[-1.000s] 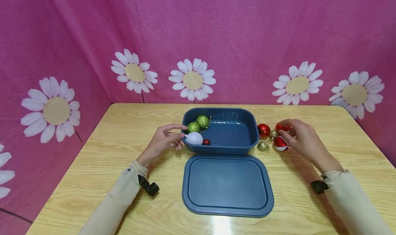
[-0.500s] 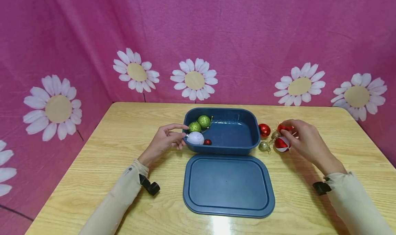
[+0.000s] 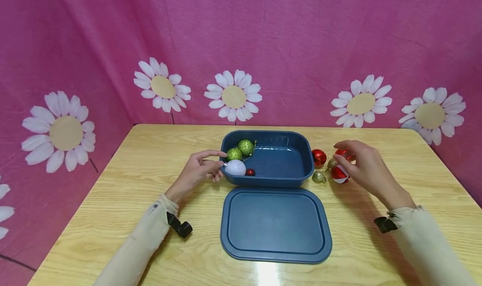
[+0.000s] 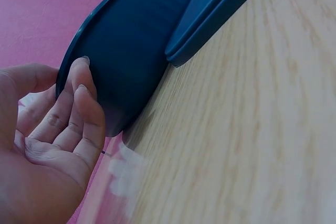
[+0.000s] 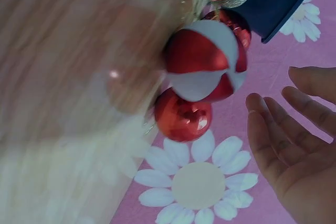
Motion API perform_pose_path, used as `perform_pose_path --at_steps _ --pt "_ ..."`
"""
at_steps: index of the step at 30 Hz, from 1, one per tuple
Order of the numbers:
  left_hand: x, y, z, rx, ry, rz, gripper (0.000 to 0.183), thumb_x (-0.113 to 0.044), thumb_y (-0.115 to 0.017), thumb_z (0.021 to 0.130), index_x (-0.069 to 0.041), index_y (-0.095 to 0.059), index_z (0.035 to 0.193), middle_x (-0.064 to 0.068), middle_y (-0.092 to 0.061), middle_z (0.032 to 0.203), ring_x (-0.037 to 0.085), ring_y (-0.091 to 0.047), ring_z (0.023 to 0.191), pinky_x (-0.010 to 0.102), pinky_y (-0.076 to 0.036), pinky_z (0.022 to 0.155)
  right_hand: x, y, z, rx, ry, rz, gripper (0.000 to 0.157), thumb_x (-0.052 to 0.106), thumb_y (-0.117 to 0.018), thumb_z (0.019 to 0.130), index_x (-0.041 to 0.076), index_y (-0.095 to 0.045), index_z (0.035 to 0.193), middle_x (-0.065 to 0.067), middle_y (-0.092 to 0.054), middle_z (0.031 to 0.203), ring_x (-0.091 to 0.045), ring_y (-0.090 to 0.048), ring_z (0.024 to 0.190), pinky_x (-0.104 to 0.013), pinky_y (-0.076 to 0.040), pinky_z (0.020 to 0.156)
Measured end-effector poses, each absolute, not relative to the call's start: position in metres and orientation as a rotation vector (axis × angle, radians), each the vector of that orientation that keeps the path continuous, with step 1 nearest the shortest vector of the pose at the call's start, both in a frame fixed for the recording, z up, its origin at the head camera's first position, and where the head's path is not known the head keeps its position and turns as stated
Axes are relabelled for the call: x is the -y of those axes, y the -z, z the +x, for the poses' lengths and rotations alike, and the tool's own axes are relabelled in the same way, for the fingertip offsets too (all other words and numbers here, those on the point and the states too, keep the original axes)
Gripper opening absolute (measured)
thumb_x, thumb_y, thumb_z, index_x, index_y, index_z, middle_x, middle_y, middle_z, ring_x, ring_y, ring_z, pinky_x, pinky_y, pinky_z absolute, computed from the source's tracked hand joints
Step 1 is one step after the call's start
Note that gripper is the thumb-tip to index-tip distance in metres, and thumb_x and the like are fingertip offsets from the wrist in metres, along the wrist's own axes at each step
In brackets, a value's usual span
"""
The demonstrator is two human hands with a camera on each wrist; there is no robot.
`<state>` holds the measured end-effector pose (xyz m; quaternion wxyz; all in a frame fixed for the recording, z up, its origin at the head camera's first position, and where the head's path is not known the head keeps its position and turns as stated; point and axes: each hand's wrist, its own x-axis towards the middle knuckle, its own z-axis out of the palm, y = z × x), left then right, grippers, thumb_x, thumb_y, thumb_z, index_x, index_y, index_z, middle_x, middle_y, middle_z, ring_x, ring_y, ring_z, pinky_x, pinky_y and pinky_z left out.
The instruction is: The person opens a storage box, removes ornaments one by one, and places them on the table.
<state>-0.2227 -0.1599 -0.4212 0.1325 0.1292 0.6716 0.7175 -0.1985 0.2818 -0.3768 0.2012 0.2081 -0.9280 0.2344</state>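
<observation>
My left hand [image 3: 197, 170] holds the left rim of the dark blue box [image 3: 280, 163], thumb and index finger over the edge, other fingers curled against the outer wall. Inside the box, close to those fingertips, lie a white speckled bauble [image 3: 235, 168], two green glitter baubles [image 3: 246, 147] and a small dark red one [image 3: 250, 172]. My right hand [image 3: 363, 162] hovers with parted fingers over the baubles right of the box. Below it sit a red-and-white bauble [image 5: 203, 62], red shiny baubles [image 5: 185, 116] and small gold ones [image 3: 319, 177].
The flat blue lid [image 3: 276, 225] lies on the wooden table [image 3: 113, 219] in front of the box. A pink curtain [image 3: 293, 55] with daisy prints stands behind and to the left. Black wrist mounts [image 3: 180, 226] sit on both forearms.
My right thumb and fingers have spread apart and drawn up from the red and red-and-white baubles. The left hand stays at the box rim.
</observation>
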Motion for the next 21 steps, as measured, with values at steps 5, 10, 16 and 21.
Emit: perform_pose_path --at_steps 5,10,16,21 --pt "0.161 0.421 -0.222 -1.949 -2.083 0.382 0.034 -0.007 -0.063 0.097 0.005 -0.060 0.128 0.018 -0.070 0.075 0.018 -0.063 0.060 0.029 -0.057 0.059 -0.272 0.373 -0.202 2.549 -0.660 0.650 0.031 0.006 -0.076 0.086 0.001 -0.067 0.115 -0.013 -0.070 0.103 -0.023 -0.066 0.080 -0.045 -0.055 0.068" --pt "0.160 0.421 -0.222 -1.947 -2.091 0.399 0.033 -0.006 -0.062 0.097 0.005 -0.060 0.129 0.024 -0.069 0.076 0.017 -0.064 0.059 0.029 -0.057 0.058 -0.261 0.368 -0.204 2.541 -0.675 0.686 0.029 0.006 -0.075 0.087 0.002 -0.067 0.114 -0.013 -0.069 0.103 -0.022 -0.065 0.080 -0.044 -0.053 0.068" --pt "0.159 0.421 -0.223 -1.946 -2.093 0.384 0.031 -0.006 -0.062 0.097 0.004 -0.062 0.127 0.029 -0.067 0.079 0.018 -0.063 0.059 0.029 -0.057 0.059 -0.250 0.365 -0.205 2.550 -0.679 0.707 0.027 0.005 -0.072 0.089 -0.001 -0.066 0.115 -0.016 -0.068 0.105 -0.026 -0.066 0.083 -0.048 -0.055 0.068" --pt "0.160 0.423 -0.223 -1.946 -2.093 0.382 0.032 -0.006 -0.062 0.097 0.005 -0.061 0.127 0.029 -0.067 0.079 0.018 -0.063 0.059 0.029 -0.057 0.059 -0.241 0.362 -0.206 2.536 -0.679 0.722 0.027 0.004 -0.072 0.089 -0.001 -0.066 0.115 -0.016 -0.069 0.104 -0.027 -0.066 0.084 -0.044 -0.054 0.065"
